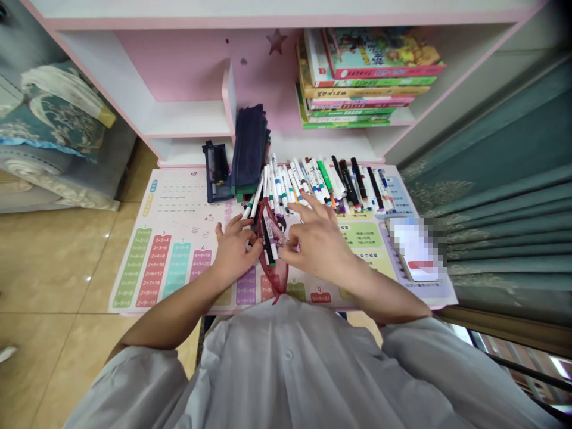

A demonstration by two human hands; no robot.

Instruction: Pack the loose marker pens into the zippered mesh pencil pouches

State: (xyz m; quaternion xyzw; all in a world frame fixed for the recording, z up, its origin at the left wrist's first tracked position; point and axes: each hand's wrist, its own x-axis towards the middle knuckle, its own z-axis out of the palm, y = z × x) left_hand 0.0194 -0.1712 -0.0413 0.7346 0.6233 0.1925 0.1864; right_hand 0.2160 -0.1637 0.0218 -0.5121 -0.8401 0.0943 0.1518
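A see-through red pouch (273, 279) lies on the desk in front of me, with a few black and white markers (269, 238) in its opening. My left hand (236, 247) is at the pouch's left edge, fingers curled and thumb against the rim. Across from it, my right hand (318, 238) pinches the right edge between thumb and finger, its other fingers stretched toward the pens. Beyond both hands, a long row of marker pens (308, 179) with white, green and black barrels lies side by side. The fingertips' exact contact is partly hidden.
A dark blue pencil case (248, 149) and a smaller open case (217, 170) stand behind the left hand. Stacked books (366, 89) fill the right shelf. A phone (413, 250) lies at the desk's right side. A printed times-table mat (179, 274) covers the desktop.
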